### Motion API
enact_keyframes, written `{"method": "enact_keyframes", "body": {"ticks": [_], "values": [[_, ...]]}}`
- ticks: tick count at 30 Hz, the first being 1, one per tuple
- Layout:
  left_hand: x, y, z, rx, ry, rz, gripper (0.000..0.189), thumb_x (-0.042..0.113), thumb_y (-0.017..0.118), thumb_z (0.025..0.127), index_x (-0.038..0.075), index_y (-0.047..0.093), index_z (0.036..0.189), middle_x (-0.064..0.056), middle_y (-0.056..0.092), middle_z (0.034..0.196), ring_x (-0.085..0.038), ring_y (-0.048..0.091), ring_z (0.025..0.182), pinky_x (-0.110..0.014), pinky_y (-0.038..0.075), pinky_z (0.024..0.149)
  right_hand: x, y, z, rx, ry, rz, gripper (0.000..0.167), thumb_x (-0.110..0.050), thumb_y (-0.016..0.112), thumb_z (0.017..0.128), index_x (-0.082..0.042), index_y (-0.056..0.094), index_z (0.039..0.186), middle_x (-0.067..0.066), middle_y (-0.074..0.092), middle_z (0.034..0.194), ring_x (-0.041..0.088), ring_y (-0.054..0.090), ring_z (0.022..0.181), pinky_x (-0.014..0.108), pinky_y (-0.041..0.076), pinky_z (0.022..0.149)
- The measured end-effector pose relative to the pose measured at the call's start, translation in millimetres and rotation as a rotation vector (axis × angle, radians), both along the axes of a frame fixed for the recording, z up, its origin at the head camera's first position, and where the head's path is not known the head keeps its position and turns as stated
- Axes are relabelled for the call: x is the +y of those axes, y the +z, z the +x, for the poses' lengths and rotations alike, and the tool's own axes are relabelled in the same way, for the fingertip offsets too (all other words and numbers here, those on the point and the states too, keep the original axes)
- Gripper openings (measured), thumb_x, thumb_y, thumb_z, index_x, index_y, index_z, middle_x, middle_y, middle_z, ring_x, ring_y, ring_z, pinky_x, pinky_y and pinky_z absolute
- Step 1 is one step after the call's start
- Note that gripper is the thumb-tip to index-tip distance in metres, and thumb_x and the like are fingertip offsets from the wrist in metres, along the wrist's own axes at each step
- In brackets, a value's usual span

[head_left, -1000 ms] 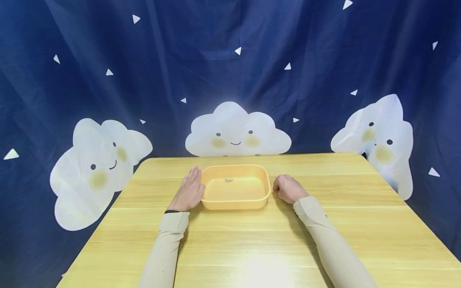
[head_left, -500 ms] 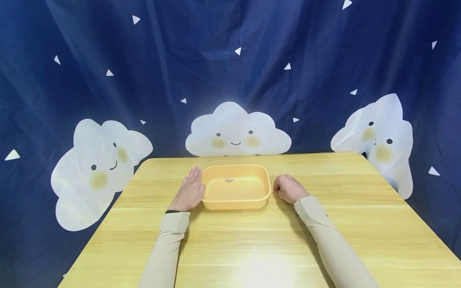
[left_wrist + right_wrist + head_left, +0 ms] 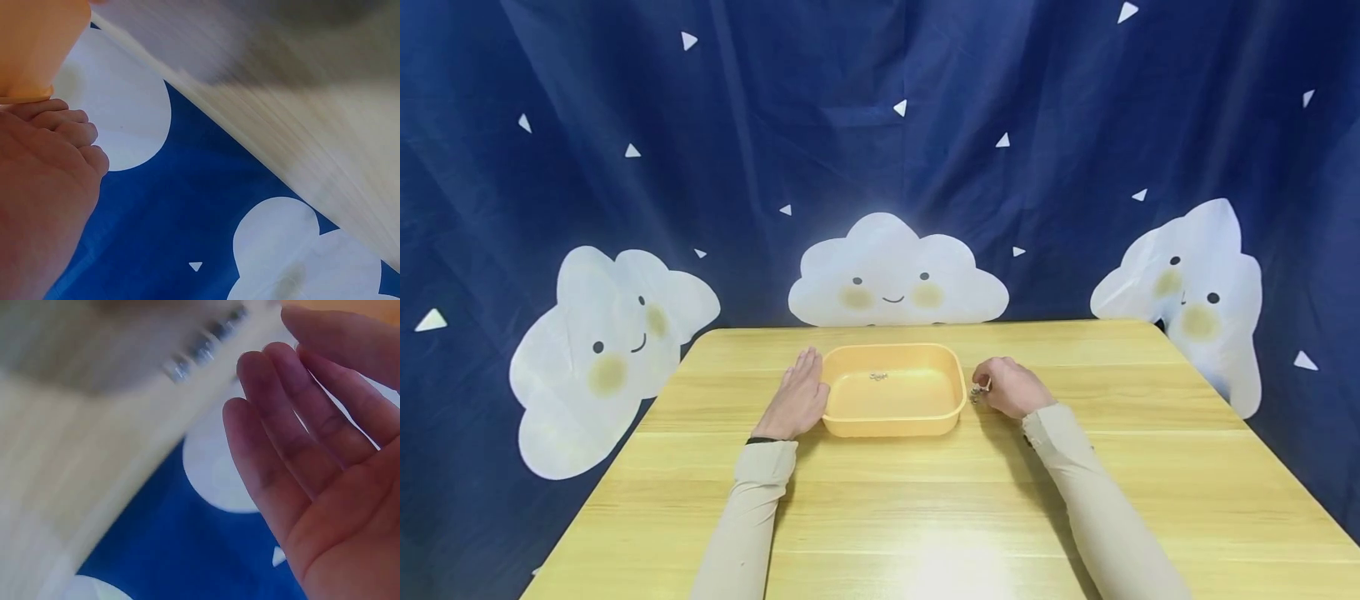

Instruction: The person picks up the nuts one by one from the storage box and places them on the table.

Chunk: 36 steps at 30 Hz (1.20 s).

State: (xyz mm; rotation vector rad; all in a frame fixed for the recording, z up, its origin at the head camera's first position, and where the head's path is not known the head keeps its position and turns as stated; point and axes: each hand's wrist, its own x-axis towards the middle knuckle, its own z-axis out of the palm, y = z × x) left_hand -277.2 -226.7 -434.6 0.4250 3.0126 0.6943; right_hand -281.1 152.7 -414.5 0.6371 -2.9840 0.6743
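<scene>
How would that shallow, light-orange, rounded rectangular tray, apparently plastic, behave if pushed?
The tray would probably keep its shape, since its walls stand unbent. It seems unlikely to tip, being wide and low. It may slide fairly easily, holding only a few small silvery pieces, which might shift.

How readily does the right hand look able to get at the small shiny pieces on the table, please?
Quite readily, it seems: the right hand is open just beside the small shiny pieces, with nothing visible between them.
</scene>
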Motion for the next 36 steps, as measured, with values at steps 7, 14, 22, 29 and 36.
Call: {"method": "enact_keyframes", "body": {"ticks": [7, 14, 22, 29, 36], "values": [[-0.8, -0.6, 0.3, 0.024, 0.005, -0.011, 0.062, 0.02, 0.028, 0.107, -0.01, 0.018, 0.161, -0.025, 0.011, 0.173, -0.037, 0.005, 0.163, -0.059, 0.011, 0.132, 9, 25.5, 5.3, 0.111, -0.052, -0.073, 0.015, -0.004, 0.069, 0.089, 0.0, 0.077, 0.101, 0.01, 0.078, 0.09, 0.021, 0.072, 0.081, 0.045, 0.06, 0.077], [-1.0, -2.7, 0.9, 0.018, -0.008, -0.004, 0.063, 0.019, 0.028, 0.107, -0.01, 0.017, 0.161, -0.026, 0.01, 0.172, -0.039, 0.006, 0.163, -0.059, 0.011, 0.132, -3, 50.3, 13.3, 0.203, -0.016, -0.114, 0.011, -0.007, 0.069, 0.092, -0.004, 0.078, 0.097, 0.006, 0.077, 0.088, 0.017, 0.071, 0.079, 0.04, 0.059, 0.075], [0.1, -2.1, -0.2, 0.031, 0.002, 0.011, 0.062, 0.019, 0.03, 0.107, -0.01, 0.018, 0.161, -0.025, 0.011, 0.173, -0.037, 0.005, 0.163, -0.058, 0.011, 0.132, -44, 82.5, -0.6, 0.25, 0.124, 0.006, 0.016, -0.005, 0.07, 0.09, -0.012, 0.071, 0.076, 0.002, 0.074, 0.082, 0.017, 0.069, 0.077, 0.038, 0.059, 0.072], [-0.2, -2.0, 0.1, 0.027, -0.005, 0.001, 0.062, 0.02, 0.027, 0.107, -0.009, 0.017, 0.161, -0.024, 0.008, 0.173, -0.037, 0.004, 0.163, -0.058, 0.01, 0.133, -84, 91.1, -20.9, 0.215, 0.219, 0.173, 0.029, -0.004, 0.069, 0.089, -0.015, 0.058, 0.065, 0.0, 0.067, 0.074, 0.018, 0.062, 0.071, 0.035, 0.054, 0.064], [-1.0, -3.8, 1.9, 0.045, -0.007, 0.003, 0.063, 0.021, 0.026, 0.107, -0.01, 0.017, 0.161, -0.024, 0.009, 0.173, -0.037, 0.005, 0.163, -0.058, 0.01, 0.133, -120, 81.3, -35.7, 0.148, 0.264, 0.266, 0.01, -0.005, 0.069, 0.091, -0.009, 0.071, 0.082, 0.005, 0.073, 0.087, 0.022, 0.066, 0.078, 0.039, 0.058, 0.075]]}}
